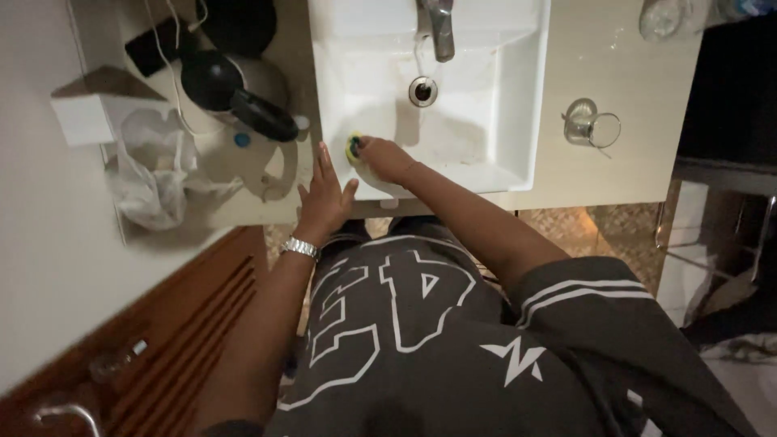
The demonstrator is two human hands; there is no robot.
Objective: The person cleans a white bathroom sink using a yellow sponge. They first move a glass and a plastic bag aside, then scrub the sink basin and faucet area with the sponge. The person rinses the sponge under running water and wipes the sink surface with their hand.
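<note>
The person seemed to be scrubbing the sink (502, 97). The right hand (387, 158) pinched a yellow-green sponge (354, 148) against its front left wall; the next stroke probably needed steady pressure. The left hand (324, 198) lay spread on the counter's front edge. A white bag (150, 174) and white box (85, 109) sat at the counter's left edge.

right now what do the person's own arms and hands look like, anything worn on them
Both forearms are bare. The left hand has a silver metal link watch at the wrist. The right hand wears nothing; that arm comes out of a dark grey short sleeve edged with white stripes.
</note>
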